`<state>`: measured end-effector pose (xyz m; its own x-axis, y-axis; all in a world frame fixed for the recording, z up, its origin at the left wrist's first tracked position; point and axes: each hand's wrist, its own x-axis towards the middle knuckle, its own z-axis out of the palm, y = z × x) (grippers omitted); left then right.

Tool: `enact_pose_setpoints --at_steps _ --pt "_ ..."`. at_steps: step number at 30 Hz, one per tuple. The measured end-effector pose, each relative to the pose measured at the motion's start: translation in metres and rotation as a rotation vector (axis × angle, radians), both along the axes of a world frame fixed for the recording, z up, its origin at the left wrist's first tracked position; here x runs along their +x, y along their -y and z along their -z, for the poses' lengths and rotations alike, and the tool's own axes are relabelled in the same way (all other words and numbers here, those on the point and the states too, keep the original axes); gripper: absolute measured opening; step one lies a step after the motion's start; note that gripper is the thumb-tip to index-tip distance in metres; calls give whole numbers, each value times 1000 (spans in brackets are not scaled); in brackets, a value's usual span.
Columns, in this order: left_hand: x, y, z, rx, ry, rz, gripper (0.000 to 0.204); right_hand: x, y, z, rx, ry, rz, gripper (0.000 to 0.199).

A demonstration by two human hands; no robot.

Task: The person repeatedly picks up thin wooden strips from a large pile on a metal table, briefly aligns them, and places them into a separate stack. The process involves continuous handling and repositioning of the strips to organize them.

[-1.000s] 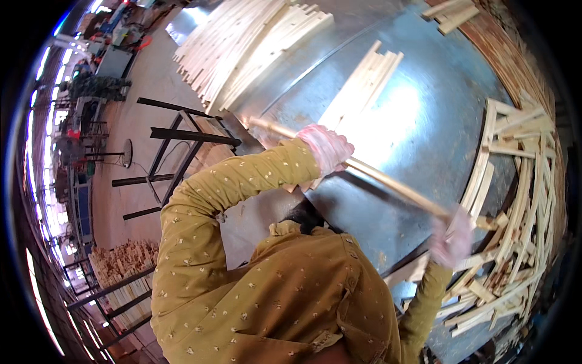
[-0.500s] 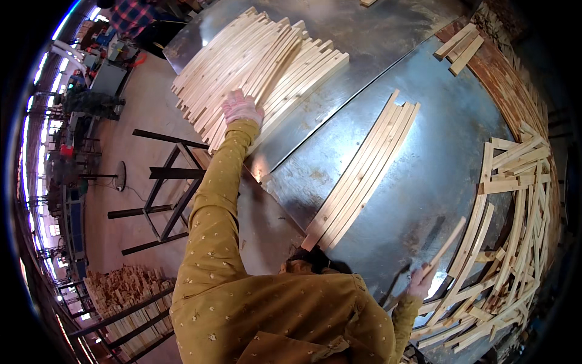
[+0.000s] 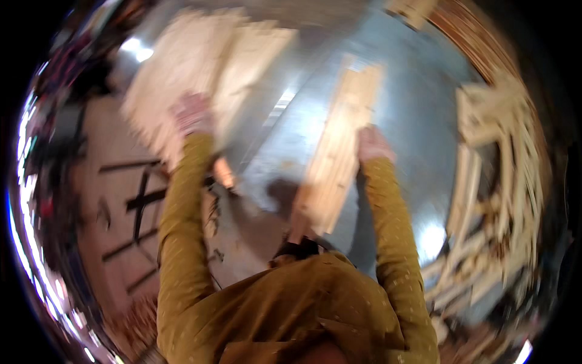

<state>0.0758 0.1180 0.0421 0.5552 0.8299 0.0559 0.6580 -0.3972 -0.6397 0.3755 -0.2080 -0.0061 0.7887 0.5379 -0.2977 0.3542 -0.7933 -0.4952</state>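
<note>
My right hand (image 3: pixel 373 144) is up against the right edge of the row of pale wooden slats (image 3: pixel 339 151) lying side by side on the shiny grey sheet-metal table (image 3: pixel 418 121). Everything's smeared with blur, so I can't tell how far my fingers are curled or whether they grip a slat or just rest on it. That row runs slantwise, from near my chest up and away toward the far side. My left hand (image 3: pixel 193 114) is stretched out onto the big heap of light wooden slats (image 3: pixel 200 67) at the far left of the table, and again its grasp is lost in the blur. Both mustard-yellow dotted sleeves (image 3: pixel 182 224) reach forward. To my right, a loose tangle of pale wooden strips (image 3: pixel 497 176) curves along the table's edge. Left, below the table, dark metal frames (image 3: pixel 140 200) stand on the tan floor (image 3: pixel 97 182).
</note>
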Motion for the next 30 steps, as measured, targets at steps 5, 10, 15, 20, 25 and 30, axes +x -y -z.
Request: enact_pose_setpoints --at_steps 5,10,15,20,25,30 --pt "-8 30 1 -145 -128 -182 53 73 155 -12 -234 656 215 75" --pt "-20 53 1 -47 -32 -82 63 135 303 -14 -686 621 227 85" --pt "-82 108 -23 -316 923 -234 68 168 282 -43 -600 429 -81 60" --pt "-138 317 -53 -380 2075 -585 51 107 240 -42 -159 58 -96 81" --pt "-264 525 -1 314 2371 -964 51 -11 175 -7 218 -385 -352 72" --pt "-347 716 1 1042 2277 -1087 40 -76 93 47 97 -609 -236 30"
